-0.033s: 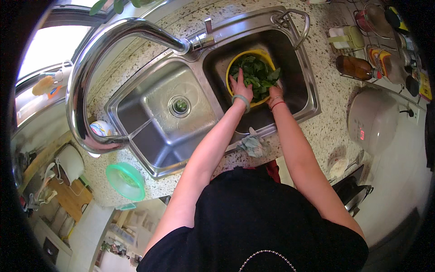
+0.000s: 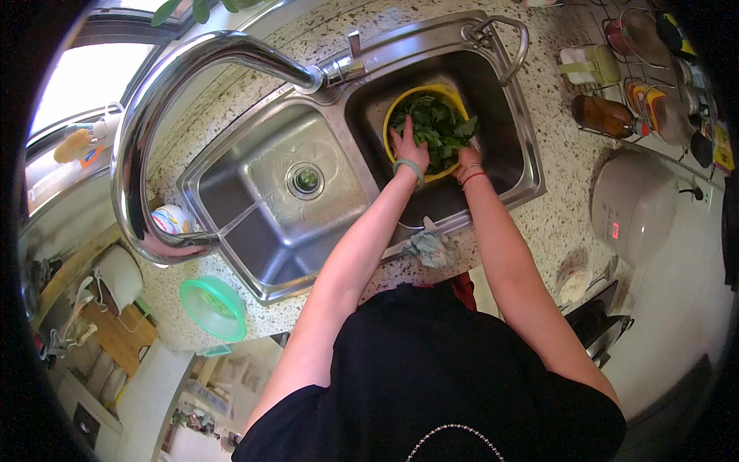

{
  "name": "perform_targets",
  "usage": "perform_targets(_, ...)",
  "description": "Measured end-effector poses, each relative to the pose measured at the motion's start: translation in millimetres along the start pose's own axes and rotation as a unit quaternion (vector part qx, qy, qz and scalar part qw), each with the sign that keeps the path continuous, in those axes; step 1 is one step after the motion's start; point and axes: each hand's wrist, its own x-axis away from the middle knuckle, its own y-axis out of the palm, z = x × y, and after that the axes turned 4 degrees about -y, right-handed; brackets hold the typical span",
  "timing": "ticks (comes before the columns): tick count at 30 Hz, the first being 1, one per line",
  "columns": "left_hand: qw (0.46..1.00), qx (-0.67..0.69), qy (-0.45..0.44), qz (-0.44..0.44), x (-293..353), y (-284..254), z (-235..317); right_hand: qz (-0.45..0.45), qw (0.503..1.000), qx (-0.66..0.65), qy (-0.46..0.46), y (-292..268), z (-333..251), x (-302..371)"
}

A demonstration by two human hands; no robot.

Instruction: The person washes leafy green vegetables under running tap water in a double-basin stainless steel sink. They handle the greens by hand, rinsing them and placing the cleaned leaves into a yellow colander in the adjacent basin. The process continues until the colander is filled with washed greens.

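Observation:
A yellow basin (image 2: pixel 389 127) full of dark green leafy vegetables (image 2: pixel 435 123) stands in the right bowl of a steel double sink. My left hand (image 2: pixel 409 152), with a pale green bangle at the wrist, presses on the leaves at the basin's near left side. Its fingers are spread apart. At the near right side of the basin is my right hand (image 2: pixel 468 160), a red cord round its wrist. Leaves cover most of its fingers, so I cannot make out whether it grips any.
Over the left sink bowl (image 2: pixel 269 254) arches a tall chrome faucet (image 2: pixel 131 138), a thin stream running from it. A crumpled cloth (image 2: pixel 431 246) lies on the sink's front edge. A green plastic bowl (image 2: pixel 214 308) sits left, a rice cooker (image 2: pixel 633 204) and bottle rack right.

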Motion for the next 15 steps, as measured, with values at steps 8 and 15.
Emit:
perform_targets(8,0.997,0.02,0.069,0.001,23.4,-25.6,26.3,0.093,0.952,0.253,-0.142,-21.7,10.0,-17.3)
perform_targets(15,0.969,0.055,0.234,0.058,108.3,-75.2,58.6,-0.009,0.954,0.211,-0.214,18.9,-42.2,124.0)
